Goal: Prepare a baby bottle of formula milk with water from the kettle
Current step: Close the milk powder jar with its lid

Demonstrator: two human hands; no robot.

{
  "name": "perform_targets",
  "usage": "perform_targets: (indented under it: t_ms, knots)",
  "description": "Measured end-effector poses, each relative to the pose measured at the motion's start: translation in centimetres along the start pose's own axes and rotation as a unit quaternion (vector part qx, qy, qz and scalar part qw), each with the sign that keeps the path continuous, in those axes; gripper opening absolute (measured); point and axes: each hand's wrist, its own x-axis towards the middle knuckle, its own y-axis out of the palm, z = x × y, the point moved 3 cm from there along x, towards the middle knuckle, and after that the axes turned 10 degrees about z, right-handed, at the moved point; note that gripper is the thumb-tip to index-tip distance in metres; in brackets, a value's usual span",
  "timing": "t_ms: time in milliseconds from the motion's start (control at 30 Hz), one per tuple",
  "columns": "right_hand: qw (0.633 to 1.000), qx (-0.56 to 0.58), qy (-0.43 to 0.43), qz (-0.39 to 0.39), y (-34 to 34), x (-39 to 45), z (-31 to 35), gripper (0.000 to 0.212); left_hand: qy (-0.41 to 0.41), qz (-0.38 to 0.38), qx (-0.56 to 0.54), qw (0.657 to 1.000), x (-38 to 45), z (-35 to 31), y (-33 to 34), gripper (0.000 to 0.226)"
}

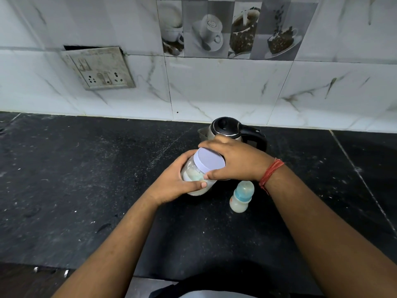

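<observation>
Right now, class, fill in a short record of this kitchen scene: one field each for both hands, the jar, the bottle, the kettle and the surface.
left hand: grips the jar body
right hand: grips the jar's lid
jar: clear, tilted, pale powder inside
lid: pale, still on
baby bottle: upright, capped, whitish contents
kettle: behind the hands, lid closed
counter: dark stone

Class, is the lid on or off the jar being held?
On. The pale lid covers the jar mouth; the right hand grips its rim while the left hand holds the body.
</observation>
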Motion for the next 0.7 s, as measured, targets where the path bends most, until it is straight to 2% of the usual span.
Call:
perform_targets:
  t_ms: [100,300,533,633,700]
  knots:
    - [0.999,-0.031,0.02,-0.02,1.0,0.4,0.4,0.074,0.002,-0.001,0.017,1.0,-0.2,0.0,0.3,0.083]
    - [1.0,0.004,-0.025,0.016,0.8,0.3,-0.6,0.081,0.001,0.019,-0.016,1.0,-0.5,0.1,0.2,0.082]
    - [0.992,0.066,-0.003,-0.103,2.7,0.9,0.1,0.065,0.001,0.007,0.007,1.0,-0.7,0.4,-0.3,0.08]
    - [0.989,0.072,0.019,-0.125,3.3,1.5,0.6,0.069,0.001,0.01,0.007,1.0,-0.8,0.7,-0.6,0.079]
    - [0.988,0.072,0.04,-0.134,3.5,2.0,0.9,0.065,0.002,0.009,0.001,1.0,-0.8,0.7,-0.7,0.078]
